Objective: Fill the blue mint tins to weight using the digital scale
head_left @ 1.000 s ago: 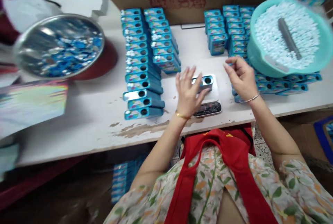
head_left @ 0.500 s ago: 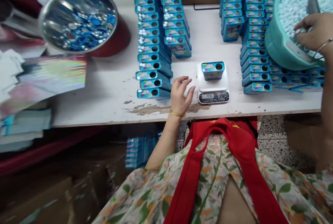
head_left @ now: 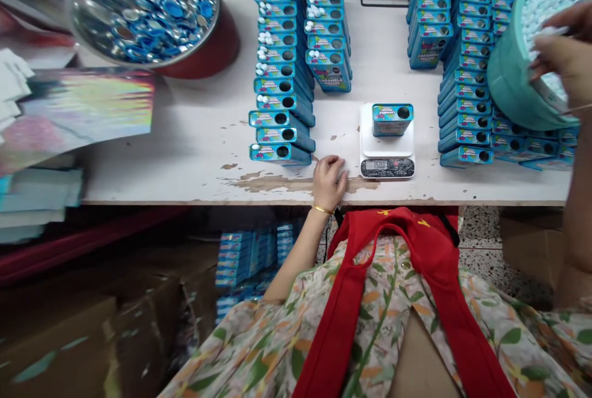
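Observation:
My left hand [head_left: 329,185] rests on the table near its front edge, fingers loosely curled and holding nothing. Beside it, a white digital scale [head_left: 387,148] carries one blue candy tin [head_left: 392,121] standing upright, its round hole facing up; the display seems to read 150.0. My right hand [head_left: 567,55] is over the rim of a teal bucket [head_left: 513,77] filled with small white candies [head_left: 531,15]. Its thumb and fingers are pinched together and blurred, and what lies between them is unclear.
Rows of blue tins [head_left: 277,86] stand left of the scale, several with white candies on top. More tins [head_left: 465,120] stand at right, some beside the bucket. A metal bowl [head_left: 92,55] of blue and silver lids is at far left, near printed sheets [head_left: 106,108].
My left hand has lowered towards the table's edge and curled more. My right hand has lifted off the candies towards the bucket's near side. The scale reading has risen slightly; the view has shifted.

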{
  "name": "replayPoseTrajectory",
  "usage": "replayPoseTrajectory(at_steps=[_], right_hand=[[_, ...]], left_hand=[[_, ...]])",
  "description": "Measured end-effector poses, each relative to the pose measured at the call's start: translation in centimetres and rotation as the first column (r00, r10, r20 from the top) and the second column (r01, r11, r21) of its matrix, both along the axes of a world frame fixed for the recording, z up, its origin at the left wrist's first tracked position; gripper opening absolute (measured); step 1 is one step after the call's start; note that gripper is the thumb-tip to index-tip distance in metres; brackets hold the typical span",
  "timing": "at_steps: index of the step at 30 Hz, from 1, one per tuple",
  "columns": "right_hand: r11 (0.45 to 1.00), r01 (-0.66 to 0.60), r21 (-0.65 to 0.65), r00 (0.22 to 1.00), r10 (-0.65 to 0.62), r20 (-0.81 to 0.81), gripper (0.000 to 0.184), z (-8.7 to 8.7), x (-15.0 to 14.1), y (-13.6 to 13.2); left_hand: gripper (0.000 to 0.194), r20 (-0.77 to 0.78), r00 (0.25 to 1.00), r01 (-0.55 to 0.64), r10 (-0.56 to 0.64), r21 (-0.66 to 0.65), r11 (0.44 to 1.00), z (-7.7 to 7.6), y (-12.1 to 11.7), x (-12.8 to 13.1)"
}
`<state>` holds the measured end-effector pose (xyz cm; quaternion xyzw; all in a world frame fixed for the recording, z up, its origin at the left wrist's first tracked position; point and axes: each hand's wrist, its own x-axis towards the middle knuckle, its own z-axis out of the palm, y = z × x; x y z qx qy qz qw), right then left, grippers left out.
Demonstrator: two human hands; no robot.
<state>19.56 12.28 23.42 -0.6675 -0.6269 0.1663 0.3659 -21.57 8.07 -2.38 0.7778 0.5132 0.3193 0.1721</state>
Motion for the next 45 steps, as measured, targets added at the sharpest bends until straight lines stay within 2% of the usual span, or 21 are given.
replayPoseTrajectory(at_steps=[2, 4, 6, 8, 12, 16, 19, 21, 24, 26, 28, 30, 32, 35, 37, 41, 45], right_hand=[[0.996, -0.076, -0.046, 0.996, 0.074, -0.047, 0.003, -0.4, -5.5, 0.2], [0.980, -0.141, -0.140, 0.989, 0.132, -0.071, 0.010, -2.0, -9.8, 0.7], [0.966, -0.176, -0.189, 0.984, 0.180, 0.004, 0.011, -4.0, -12.2, 1.3], [0.957, -0.227, -0.181, 0.960, 0.251, 0.125, 0.011, -5.8, -13.1, 1.8], [0.932, -0.316, -0.177, 0.890, 0.356, 0.284, 0.013, -7.5, -12.9, 2.2], [0.929, -0.316, -0.192, 0.870, 0.364, 0.331, 0.013, -7.6, -12.8, 2.3], [0.935, -0.302, -0.186, 0.892, 0.346, 0.292, 0.008, -7.2, -13.0, 2.6], [0.948, -0.269, -0.170, 0.937, 0.298, 0.184, 0.004, -6.6, -13.1, 2.7], [0.975, -0.179, -0.131, 0.978, 0.162, -0.133, 0.005, -5.3, -13.2, 2.2], [0.981, -0.131, -0.143, 0.935, 0.074, -0.348, 0.009, -4.5, -13.0, 1.2], [0.973, -0.118, -0.197, 0.855, -0.002, -0.519, 0.014, -4.3, -12.7, -0.2], [0.954, -0.120, -0.276, 0.758, -0.092, -0.646, 0.015, -4.9, -12.2, -1.9], [0.918, -0.146, -0.368, 0.679, -0.177, -0.713, 0.015, -6.2, -11.7, -3.5], [0.865, -0.182, -0.468, 0.621, -0.267, -0.737, 0.025, -9.0, -11.1, -5.4], [0.857, -0.176, -0.485, 0.599, -0.298, -0.744, 0.030, -10.6, -10.9, -6.3], [0.894, -0.135, -0.427, 0.622, -0.259, -0.739, 0.031, -12.2, -11.4, -6.8], [0.949, -0.104, -0.296, 0.716, -0.135, -0.685, 0.025, -11.7, -12.1, -6.0]], left_hand=[[0.031, -0.012, 1.000, -0.003, 0.003, -0.014, 1.000, -0.3, 0.0, 0.1], [0.031, 0.000, 1.000, -0.001, 0.001, -0.029, 1.000, -0.3, 0.1, 0.1], [0.031, 0.010, 1.000, 0.003, -0.003, -0.034, 0.999, -0.2, 0.3, 0.0], [0.030, 0.011, 1.000, 0.007, -0.007, -0.024, 1.000, -0.1, 0.3, -0.1], [0.029, 0.004, 1.000, 0.004, -0.004, -0.006, 1.000, 0.1, 0.2, 0.0], [0.028, 0.005, 1.000, -0.002, 0.002, -0.007, 1.000, 0.3, 0.2, 0.0], [0.028, 0.010, 1.000, -0.009, 0.009, -0.021, 1.000, 0.5, 0.3, 0.1], [0.028, 0.014, 1.000, -0.014, 0.014, -0.040, 0.999, 0.5, 0.3, 0.1], [0.027, 0.023, 1.000, -0.016, 0.018, -0.058, 0.998, 0.6, 0.3, 0.1], [0.027, 0.034, 0.999, -0.018, 0.020, -0.051, 0.999, 0.6, 0.3, 0.1], [0.026, 0.041, 0.999, -0.022, 0.024, -0.045, 0.999, 0.7, 0.3, 0.1], [0.026, 0.038, 0.999, -0.026, 0.028, -0.053, 0.998, 0.8, 0.3, 0.1], [0.026, 0.029, 0.999, -0.028, 0.030, -0.069, 0.997, 0.8, 0.3, 0.1], [0.026, 0.027, 0.999, -0.026, 0.029, -0.082, 0.996, 0.9, 0.3, 0.1], [0.026, 0.034, 0.999, -0.024, 0.026, -0.068, 0.997, 0.9, 0.3, 0.1], [0.025, 0.020, 0.999, -0.024, 0.025, -0.042, 0.999, 0.8, 0.4, 0.1], [0.025, 0.015, 0.999, -0.029, 0.030, -0.061, 0.998, 0.7, 0.5, 0.2]])
